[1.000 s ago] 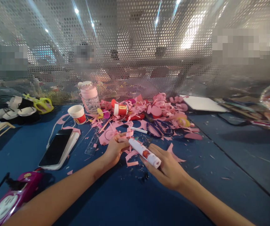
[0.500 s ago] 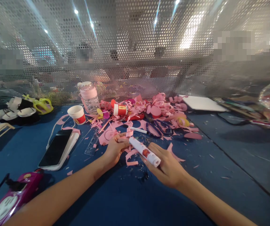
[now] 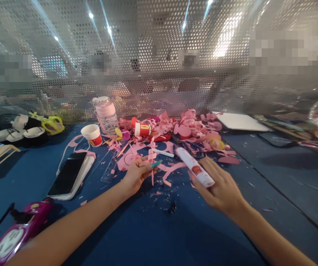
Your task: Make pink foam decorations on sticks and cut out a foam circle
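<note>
My left hand (image 3: pixel 135 175) pinches a narrow pink paper strip (image 3: pixel 151 155) between thumb and fingers. A small teal pointed piece (image 3: pixel 156 163) shows at its fingertips; I cannot make out what it is. My right hand (image 3: pixel 220 184) is wrapped around a white tube with a red print (image 3: pixel 195 168), tilted with its far end toward the paper pile. Between the hands lies a forked pink paper strip (image 3: pixel 171 170), close to the tube. A white stick (image 3: pixel 163 152) and dark-handled scissors (image 3: pixel 196 150) are just beyond.
A heap of pink paper scraps (image 3: pixel 186 129) fills the back, with a red-and-white paper cup (image 3: pixel 142 129) lying there. At left are an upright paper cup (image 3: pixel 91 135), a bottle (image 3: pixel 106 114), a phone (image 3: pixel 68 173), a clear ruler (image 3: pixel 109 170) and a purple device (image 3: pixel 17 234).
My right hand has moved right with the tube, away from my left hand. The teal piece now shows at my left fingertips. The pink strip between the hands has shifted right.
</note>
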Demonstrator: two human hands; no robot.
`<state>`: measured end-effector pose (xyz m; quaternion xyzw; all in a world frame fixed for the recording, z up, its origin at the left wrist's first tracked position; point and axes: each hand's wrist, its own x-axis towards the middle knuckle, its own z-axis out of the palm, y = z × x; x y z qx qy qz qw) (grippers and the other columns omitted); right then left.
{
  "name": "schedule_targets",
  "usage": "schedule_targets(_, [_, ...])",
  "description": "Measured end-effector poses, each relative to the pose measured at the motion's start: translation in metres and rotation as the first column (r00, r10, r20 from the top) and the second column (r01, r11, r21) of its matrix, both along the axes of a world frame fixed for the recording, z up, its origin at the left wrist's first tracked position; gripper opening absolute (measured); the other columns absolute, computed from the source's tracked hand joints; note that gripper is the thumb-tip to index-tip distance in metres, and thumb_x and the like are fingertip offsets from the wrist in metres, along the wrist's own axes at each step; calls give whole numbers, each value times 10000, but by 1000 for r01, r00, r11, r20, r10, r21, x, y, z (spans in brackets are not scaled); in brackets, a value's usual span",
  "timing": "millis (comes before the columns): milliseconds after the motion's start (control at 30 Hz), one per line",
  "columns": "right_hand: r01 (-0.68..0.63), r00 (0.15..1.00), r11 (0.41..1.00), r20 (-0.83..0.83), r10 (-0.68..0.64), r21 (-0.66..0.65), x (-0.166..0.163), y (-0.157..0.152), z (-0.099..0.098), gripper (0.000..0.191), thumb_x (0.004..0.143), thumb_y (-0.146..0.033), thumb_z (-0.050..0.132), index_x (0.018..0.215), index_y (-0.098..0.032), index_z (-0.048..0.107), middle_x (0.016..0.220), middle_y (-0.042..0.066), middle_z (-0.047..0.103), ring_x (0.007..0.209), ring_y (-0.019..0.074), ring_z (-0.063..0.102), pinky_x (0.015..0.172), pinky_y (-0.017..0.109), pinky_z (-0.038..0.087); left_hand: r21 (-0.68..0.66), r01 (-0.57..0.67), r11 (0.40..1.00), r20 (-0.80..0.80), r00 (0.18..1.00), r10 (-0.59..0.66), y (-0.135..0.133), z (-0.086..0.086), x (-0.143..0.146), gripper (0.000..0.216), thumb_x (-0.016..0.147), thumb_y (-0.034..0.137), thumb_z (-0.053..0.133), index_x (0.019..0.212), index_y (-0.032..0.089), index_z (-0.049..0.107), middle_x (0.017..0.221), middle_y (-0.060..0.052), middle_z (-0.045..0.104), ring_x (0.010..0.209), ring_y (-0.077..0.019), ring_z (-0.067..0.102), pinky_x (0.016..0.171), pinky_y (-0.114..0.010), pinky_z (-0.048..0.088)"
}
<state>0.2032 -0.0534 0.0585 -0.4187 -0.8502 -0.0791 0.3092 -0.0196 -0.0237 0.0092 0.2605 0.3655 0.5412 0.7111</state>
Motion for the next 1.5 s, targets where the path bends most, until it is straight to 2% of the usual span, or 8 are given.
schedule_targets(133, [275,943,962,197,-268,-5,19,10,-3,119,732,-259,436,800,-166,404,725,67,484,559,191,476,435,268,282,-31,-14,999,0,1000,14,1,1,-1,231,632,-13,622,733,137,478,624,-15,668,572,-139,660,578,-216,550])
schedule_targets(333, [390,837,919,438,-328,-58,10,16,-9,193,693,-250,470,841,-129,448,830,110,501,620,210,518,469,268,291,-36,7,999,-1,1000,-7,2,2,-2,210,641,-13,617,683,134,473,651,-44,687,562,-130,658,546,-188,551])
schedule_targets(567, [289,921,928,332,-203,-234,6,19,-18,171,717,-223,421,866,-139,432,834,102,505,626,203,512,524,298,361,-31,18,999,17,1000,-17,1,3,-1,218,648,-11,616,793,121,521,613,-22,676,582,-134,665,576,-196,557])
schedule_targets(700, [-128,991,952,-79,110,-279,9,12,-10,102,772,-261,415,830,-178,428,767,58,492,646,184,491,565,301,391,6,0,1000,6,1000,0,1,1,0,288,633,-19,626,841,134,498,611,-2,672,563,-123,657,576,-196,548])
schedule_targets(767, [-323,929,907,-276,248,-272,6,6,-6,73,792,-261,433,805,-193,454,736,37,496,634,166,480,572,288,394,23,-9,1000,10,1000,9,0,0,0,338,625,-11,646,886,139,492,574,28,648,572,-114,653,597,-193,541])
schedule_targets(867, [-448,848,814,-464,256,-369,-5,-5,-3,100,815,-271,454,778,-189,495,678,16,496,570,136,468,528,263,381,48,5,999,1,1000,-5,-1,-1,1,433,612,26,690,976,142,486,528,56,609,598,-115,651,627,-200,533])
schedule_targets(1033, [-480,821,730,-542,179,-487,-25,-13,-7,189,821,-315,478,716,-161,507,626,9,478,529,118,453,477,247,359,52,24,998,-48,999,-21,-3,-3,1,562,578,68,736,1072,133,476,509,62,597,546,-118,629,632,-245,536])
schedule_targets(1500, [-351,911,887,-329,248,-301,-38,-9,-7,150,781,-198,429,633,-186,409,584,-14,400,532,123,405,481,256,312,110,70,991,-59,996,-64,-4,-4,1,577,564,134,773,1072,127,499,544,34,637,544,-119,638,619,-218,518])
